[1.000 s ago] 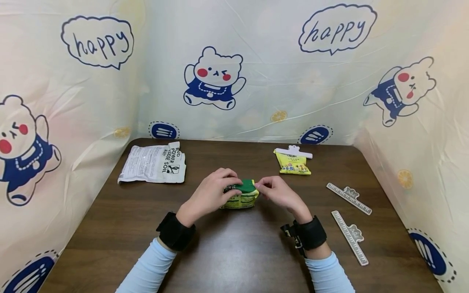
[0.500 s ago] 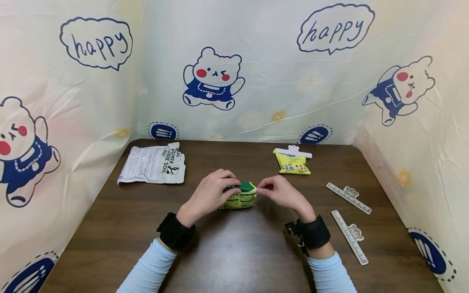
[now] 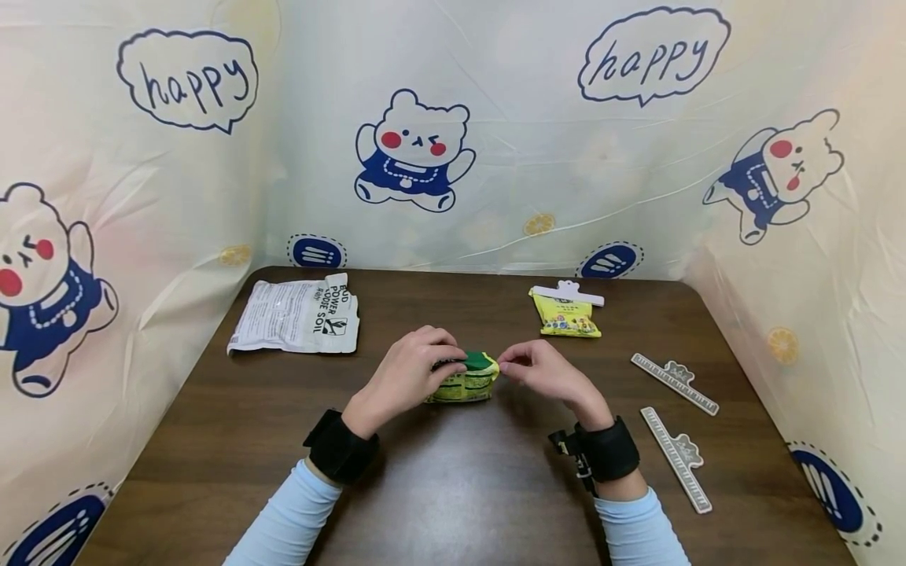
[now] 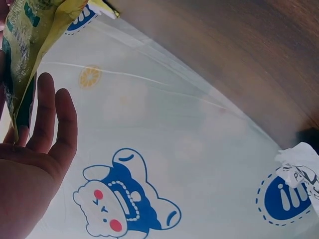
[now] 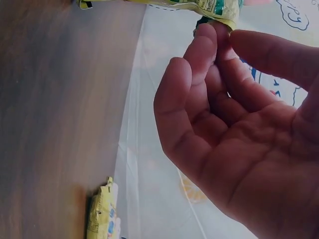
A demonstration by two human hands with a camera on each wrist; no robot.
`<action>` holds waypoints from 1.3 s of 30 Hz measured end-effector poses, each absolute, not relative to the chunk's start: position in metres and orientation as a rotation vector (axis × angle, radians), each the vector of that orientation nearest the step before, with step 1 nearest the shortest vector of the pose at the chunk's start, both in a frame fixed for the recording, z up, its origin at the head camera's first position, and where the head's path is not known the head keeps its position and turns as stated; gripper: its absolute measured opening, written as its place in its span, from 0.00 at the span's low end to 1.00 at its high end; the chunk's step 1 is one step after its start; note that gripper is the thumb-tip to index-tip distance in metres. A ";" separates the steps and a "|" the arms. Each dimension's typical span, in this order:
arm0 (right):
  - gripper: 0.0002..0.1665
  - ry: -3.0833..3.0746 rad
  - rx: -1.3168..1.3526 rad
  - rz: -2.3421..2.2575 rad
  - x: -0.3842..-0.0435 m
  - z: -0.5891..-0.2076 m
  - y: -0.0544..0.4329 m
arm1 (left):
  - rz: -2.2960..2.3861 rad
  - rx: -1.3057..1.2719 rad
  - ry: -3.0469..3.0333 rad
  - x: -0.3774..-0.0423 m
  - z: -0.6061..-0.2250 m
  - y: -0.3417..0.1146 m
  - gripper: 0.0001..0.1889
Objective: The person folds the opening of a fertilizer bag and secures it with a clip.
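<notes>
A green and yellow snack bag stands on the table between both hands, its green top part folded over. My left hand grips its left side, thumb at the near face and fingers over the top. In the left wrist view the bag lies between thumb and fingers, with two fingers free of it. My right hand pinches the bag's upper right corner between thumb and fingertips. The right wrist view shows this right hand at the corner of the bag, the other fingers curled loosely.
At the back right lies a small yellow packet with a white clip across its top. Two ruler-like clips, one farther back and one nearer, lie on the right. A white soil bag lies back left on the brown table.
My right hand has shifted slightly to the right, and the bag's upper right corner has come down and outward with it. The left hand keeps its grip in place.
</notes>
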State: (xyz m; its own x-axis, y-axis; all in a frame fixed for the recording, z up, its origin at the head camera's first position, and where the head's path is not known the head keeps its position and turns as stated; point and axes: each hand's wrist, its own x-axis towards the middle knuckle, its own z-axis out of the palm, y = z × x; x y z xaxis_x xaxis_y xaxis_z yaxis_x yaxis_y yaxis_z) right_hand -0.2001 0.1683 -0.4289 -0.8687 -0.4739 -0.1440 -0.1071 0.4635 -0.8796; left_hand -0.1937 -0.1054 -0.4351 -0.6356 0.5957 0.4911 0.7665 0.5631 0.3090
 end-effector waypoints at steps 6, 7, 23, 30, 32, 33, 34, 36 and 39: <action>0.10 2.308 -0.457 -1.409 -0.200 -0.431 0.166 | -0.718 -1.125 -2.454 -0.194 -0.436 -0.105 0.05; 0.10 2.303 -0.459 -1.413 -0.200 -0.432 0.166 | -0.717 -1.126 -2.452 -0.194 -0.436 -0.105 0.05; 0.08 2.361 -0.494 -1.384 -0.198 -0.432 0.163 | -0.684 -1.110 -2.473 -0.193 -0.435 -0.104 0.03; 0.11 2.483 -0.818 -1.360 -0.196 -0.431 0.161 | -0.708 -1.114 -2.474 -0.193 -0.436 -0.105 0.03; 0.11 2.491 -0.891 -1.348 -0.196 -0.431 0.158 | -0.715 -1.118 -2.477 -0.193 -0.435 -0.105 0.03; 0.10 2.500 -0.911 -1.341 -0.196 -0.431 0.156 | -0.722 -1.119 -2.484 -0.194 -0.434 -0.106 0.03; 0.10 2.512 -0.925 -1.336 -0.195 -0.432 0.155 | -0.727 -1.120 -2.492 -0.194 -0.433 -0.107 0.03; 0.09 2.535 -0.942 -1.329 -0.195 -0.433 0.154 | -0.733 -1.120 -2.508 -0.195 -0.431 -0.109 0.05; 0.08 2.552 -0.942 -1.329 -0.195 -0.434 0.153 | -0.728 -1.105 -2.522 -0.196 -0.426 -0.114 0.10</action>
